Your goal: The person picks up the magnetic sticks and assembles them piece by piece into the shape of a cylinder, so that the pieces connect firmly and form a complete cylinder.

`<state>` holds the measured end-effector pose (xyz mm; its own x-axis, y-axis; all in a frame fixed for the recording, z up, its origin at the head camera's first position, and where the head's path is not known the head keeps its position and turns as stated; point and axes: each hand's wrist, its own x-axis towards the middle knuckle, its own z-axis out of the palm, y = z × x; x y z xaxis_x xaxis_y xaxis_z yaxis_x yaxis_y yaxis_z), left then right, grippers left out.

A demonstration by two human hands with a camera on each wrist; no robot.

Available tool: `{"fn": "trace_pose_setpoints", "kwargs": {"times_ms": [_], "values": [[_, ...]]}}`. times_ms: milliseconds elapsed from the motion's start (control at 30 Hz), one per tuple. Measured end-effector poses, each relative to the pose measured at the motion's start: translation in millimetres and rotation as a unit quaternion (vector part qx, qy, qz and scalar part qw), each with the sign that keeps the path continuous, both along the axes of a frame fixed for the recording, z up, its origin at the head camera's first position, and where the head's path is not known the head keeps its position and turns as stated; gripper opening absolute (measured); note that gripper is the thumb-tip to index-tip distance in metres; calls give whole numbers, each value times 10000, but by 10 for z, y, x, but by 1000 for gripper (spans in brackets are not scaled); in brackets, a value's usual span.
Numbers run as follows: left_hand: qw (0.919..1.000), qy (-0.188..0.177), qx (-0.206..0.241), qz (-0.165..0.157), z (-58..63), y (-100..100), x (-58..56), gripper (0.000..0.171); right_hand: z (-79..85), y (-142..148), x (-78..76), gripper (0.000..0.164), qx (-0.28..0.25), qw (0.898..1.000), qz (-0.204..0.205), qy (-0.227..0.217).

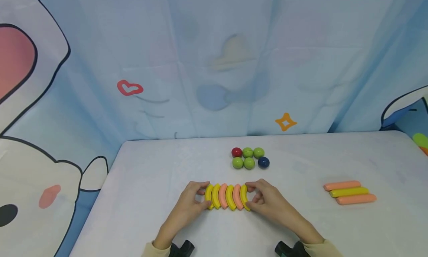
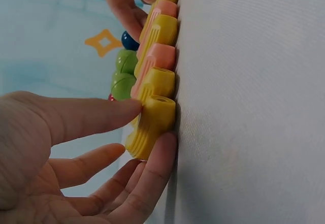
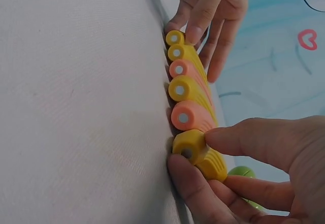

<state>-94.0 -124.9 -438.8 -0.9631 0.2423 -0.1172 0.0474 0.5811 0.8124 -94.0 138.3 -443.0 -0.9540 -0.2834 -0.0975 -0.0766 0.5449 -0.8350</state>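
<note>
A row of six curved, ridged yellow and salmon-pink pieces (image 1: 229, 197) lies on the white-covered table (image 1: 133, 197) between two bare hands: the left hand (image 1: 190, 202) pinches the yellow piece at the left end (image 1: 208, 193) between thumb and fingers, the right hand (image 1: 268, 200) likewise pinches the yellow piece at the right end (image 1: 243, 196); beyond sit six glossy red, green and dark blue balls (image 1: 249, 163), and well off rightward lie three straight, round-ended yellow and salmon-pink sticks (image 1: 349, 192)
</note>
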Motion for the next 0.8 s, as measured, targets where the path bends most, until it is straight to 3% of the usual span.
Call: {"fn": "trace_pose_setpoints", "kwargs": {"times_ms": [167, 467, 800], "values": [[9998, -135, 17, -155, 19, -20, -10, 68, -11, -25, -9, 58, -107, 9999, 32, -38], [9986, 65, -393, -346, 68, -176, -76, 64, -17, -166, -45, 57, -230, 9995, 175, 91], [9975, 41, -703, -85, 127, -342, -152, 64, -38, -393, -98, 58, -365, 9992, 82, 143]]}}
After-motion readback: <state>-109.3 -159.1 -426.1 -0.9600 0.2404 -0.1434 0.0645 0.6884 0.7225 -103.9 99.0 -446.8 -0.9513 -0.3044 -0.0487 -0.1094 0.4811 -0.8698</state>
